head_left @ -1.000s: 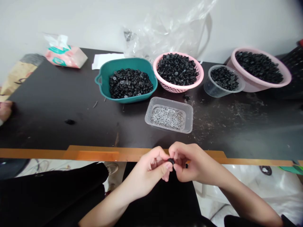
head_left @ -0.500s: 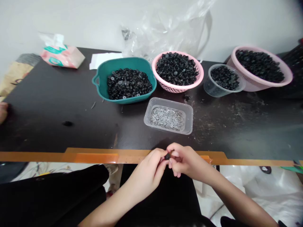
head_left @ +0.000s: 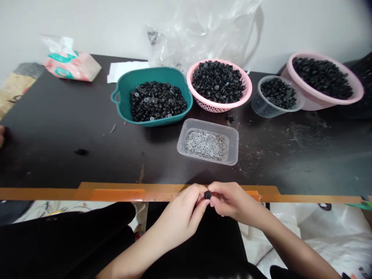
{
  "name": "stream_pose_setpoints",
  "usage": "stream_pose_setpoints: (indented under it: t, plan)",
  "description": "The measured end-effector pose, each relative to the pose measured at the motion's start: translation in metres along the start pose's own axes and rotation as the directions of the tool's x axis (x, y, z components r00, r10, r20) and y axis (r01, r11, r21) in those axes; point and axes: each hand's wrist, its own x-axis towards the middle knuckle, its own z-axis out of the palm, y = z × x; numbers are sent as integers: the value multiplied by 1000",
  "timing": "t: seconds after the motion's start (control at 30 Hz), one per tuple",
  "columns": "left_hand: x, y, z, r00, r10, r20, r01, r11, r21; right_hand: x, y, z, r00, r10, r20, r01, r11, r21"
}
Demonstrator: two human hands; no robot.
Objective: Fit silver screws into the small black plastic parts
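Note:
A small black plastic part (head_left: pixel 207 195) is pinched between the fingertips of both hands, just over the table's taped front edge. My left hand (head_left: pixel 186 209) grips it from the left with thumb and forefinger. From the other side, my right hand (head_left: pixel 232 199) presses its closed fingertips against the same part. The part's finer shape is too small to make out. Right behind the hands stands a clear plastic tub (head_left: pixel 232 145) holding many thin silvery metal pins (head_left: pixel 205 145).
Behind the tub are a green basin (head_left: pixel 116 97) of black discs, a pink basket (head_left: pixel 213 106) of black parts, a clear cup (head_left: pixel 263 106) and another pink basket (head_left: pixel 308 99). A tissue pack (head_left: pixel 75 66) lies back left. Another person's fingers (head_left: pixel 1 135) show at the left edge.
My right hand's fingers have come down and closed in against the black part, which now shows more plainly. The view has shifted slightly.

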Motion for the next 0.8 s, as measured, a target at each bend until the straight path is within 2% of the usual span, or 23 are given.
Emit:
stream_pose_setpoints:
  t: [0.13,0.2,0.33,0.47,0.53,0.6,0.67,0.8]
  plan:
    - [-2,-6,3,994,110,-19,-107,989,98,4,6,3,992,53,115,-76,975,207]
    - [-3,-8,5,990,138,-17,-134,979,152,5,9,5,989,59,139,-91,966,241]
    - [-5,-7,6,989,148,-6,-144,971,191,5,11,12,993,93,78,-105,979,177]
    - [-11,-6,7,994,101,50,-108,981,159,1,12,23,998,-2,-62,3,1000,13]
    - [-15,-9,12,992,98,85,-113,973,199,-2,17,29,997,-16,-80,12,998,-55]
    - [-19,-14,20,984,166,70,-180,929,323,-6,24,34,998,18,-58,-22,998,-61]
    - [-21,-21,28,962,266,58,-261,838,480,-8,31,38,998,48,-37,-49,998,-41]
    - [-19,-31,34,920,373,119,-352,655,668,-10,37,42,995,97,-24,-96,995,24]
